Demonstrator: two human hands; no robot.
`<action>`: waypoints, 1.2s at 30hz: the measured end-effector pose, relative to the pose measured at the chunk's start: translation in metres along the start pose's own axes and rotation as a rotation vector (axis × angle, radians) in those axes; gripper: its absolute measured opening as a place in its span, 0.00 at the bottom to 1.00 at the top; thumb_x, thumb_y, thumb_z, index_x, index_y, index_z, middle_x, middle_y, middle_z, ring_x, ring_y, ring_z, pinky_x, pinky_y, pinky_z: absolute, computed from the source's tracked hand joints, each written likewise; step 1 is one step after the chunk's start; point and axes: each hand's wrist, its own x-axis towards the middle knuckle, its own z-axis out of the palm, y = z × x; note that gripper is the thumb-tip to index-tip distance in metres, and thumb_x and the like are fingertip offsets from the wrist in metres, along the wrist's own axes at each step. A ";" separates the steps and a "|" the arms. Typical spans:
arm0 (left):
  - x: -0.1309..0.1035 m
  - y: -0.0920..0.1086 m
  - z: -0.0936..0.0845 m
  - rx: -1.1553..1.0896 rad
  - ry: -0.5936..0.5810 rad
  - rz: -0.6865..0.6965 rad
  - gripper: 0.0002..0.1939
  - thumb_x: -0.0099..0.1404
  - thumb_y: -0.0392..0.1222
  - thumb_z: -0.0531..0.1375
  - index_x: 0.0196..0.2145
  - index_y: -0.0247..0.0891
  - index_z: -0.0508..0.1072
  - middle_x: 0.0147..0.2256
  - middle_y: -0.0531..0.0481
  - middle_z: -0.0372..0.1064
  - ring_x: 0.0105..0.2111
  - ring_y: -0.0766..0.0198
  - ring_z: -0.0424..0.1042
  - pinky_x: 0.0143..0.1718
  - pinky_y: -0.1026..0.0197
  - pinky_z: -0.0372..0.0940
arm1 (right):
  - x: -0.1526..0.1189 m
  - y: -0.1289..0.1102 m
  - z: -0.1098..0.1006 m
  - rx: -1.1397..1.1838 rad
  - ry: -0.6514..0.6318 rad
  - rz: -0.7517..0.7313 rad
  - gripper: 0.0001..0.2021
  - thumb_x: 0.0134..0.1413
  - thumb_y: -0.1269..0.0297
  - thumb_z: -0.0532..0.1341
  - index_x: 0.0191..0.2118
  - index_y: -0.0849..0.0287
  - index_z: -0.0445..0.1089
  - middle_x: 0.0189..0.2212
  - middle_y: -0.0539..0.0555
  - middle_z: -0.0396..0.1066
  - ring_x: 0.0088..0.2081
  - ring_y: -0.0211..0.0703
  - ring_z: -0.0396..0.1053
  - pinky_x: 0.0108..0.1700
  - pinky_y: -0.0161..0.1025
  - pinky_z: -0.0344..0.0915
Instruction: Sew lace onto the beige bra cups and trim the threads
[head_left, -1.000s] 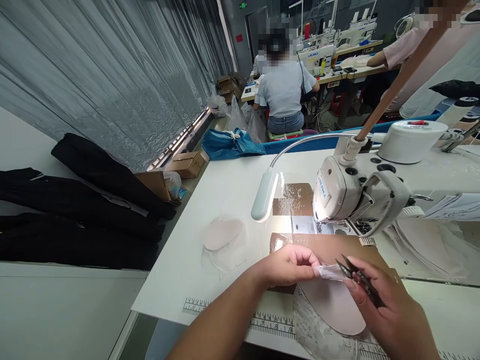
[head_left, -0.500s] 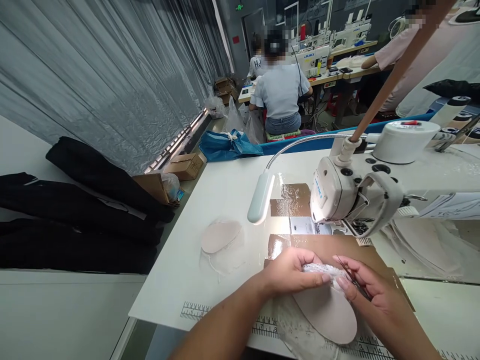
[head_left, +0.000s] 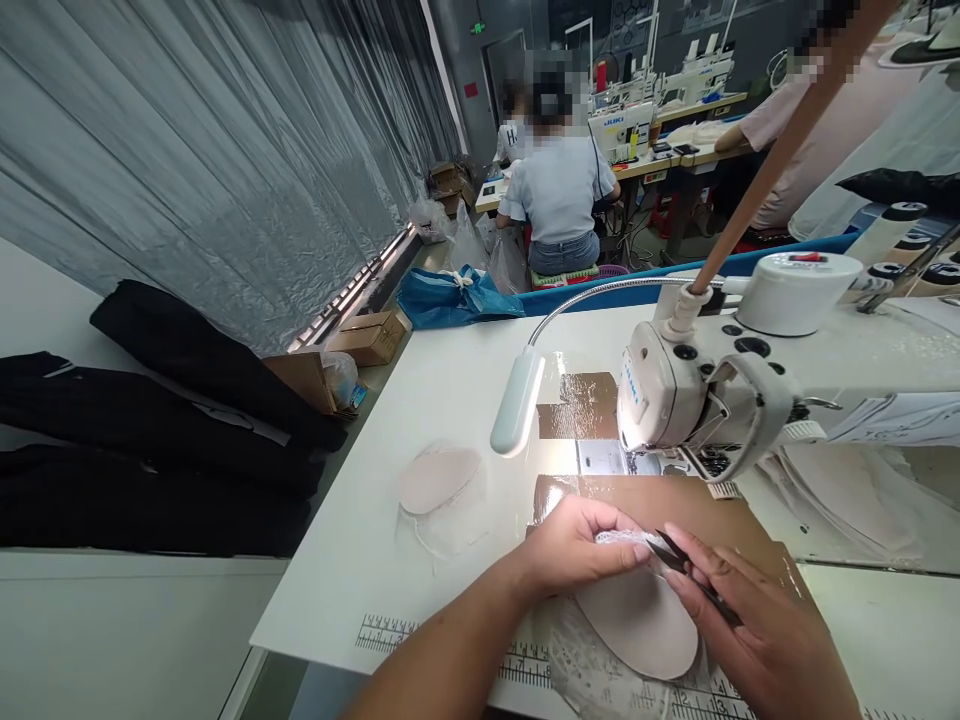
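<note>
My left hand [head_left: 581,545] is closed on a white lace piece [head_left: 616,537], pinching its upper edge between thumb and fingers. From that edge a smooth pale oval pad [head_left: 639,628] hangs down towards me, with sheer lace [head_left: 592,665] spread under it. In my right hand [head_left: 750,600] is a dark pair of thread snips [head_left: 670,555]. Its blades stand apart, their tips at the lace by my left thumb. Both hands are just in front of the sewing machine [head_left: 660,390].
A second oval pad with sheer fabric [head_left: 439,482] lies on the white table [head_left: 337,570] to the left. A lamp [head_left: 519,400] hangs beside the machine head. Stacked pale pieces [head_left: 847,495] lie at right. Black garments [head_left: 172,430] rest at far left. Other people sit beyond the table.
The snips have turned and moved left, so their parted blades now reach the lace beside my left thumb. My left hand keeps its pinch. The view has shifted slightly.
</note>
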 end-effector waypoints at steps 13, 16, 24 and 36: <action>-0.001 0.006 0.002 0.075 0.042 0.055 0.20 0.59 0.54 0.67 0.37 0.31 0.80 0.36 0.41 0.78 0.37 0.57 0.75 0.40 0.60 0.67 | -0.001 0.001 0.001 -0.091 -0.004 -0.111 0.20 0.65 0.64 0.57 0.60 0.60 0.61 0.44 0.57 0.78 0.41 0.45 0.76 0.43 0.40 0.70; -0.002 0.005 0.003 0.077 0.042 0.053 0.20 0.59 0.53 0.67 0.37 0.30 0.80 0.35 0.41 0.78 0.36 0.58 0.74 0.39 0.60 0.66 | -0.001 0.000 0.001 -0.101 0.004 -0.109 0.19 0.66 0.64 0.56 0.59 0.61 0.62 0.43 0.58 0.78 0.40 0.45 0.77 0.42 0.39 0.70; 0.000 0.000 0.002 0.072 0.025 0.045 0.20 0.58 0.54 0.67 0.35 0.30 0.79 0.34 0.41 0.77 0.34 0.58 0.74 0.37 0.60 0.66 | 0.000 -0.007 0.003 -0.085 0.052 -0.060 0.18 0.65 0.65 0.58 0.59 0.58 0.63 0.42 0.56 0.78 0.39 0.44 0.77 0.45 0.38 0.69; 0.003 0.004 0.003 0.177 0.090 -0.018 0.13 0.57 0.47 0.66 0.29 0.31 0.77 0.30 0.46 0.74 0.30 0.63 0.70 0.32 0.64 0.62 | -0.001 -0.017 -0.014 0.296 0.070 0.295 0.16 0.60 0.47 0.58 0.46 0.50 0.69 0.25 0.46 0.72 0.23 0.38 0.70 0.24 0.31 0.67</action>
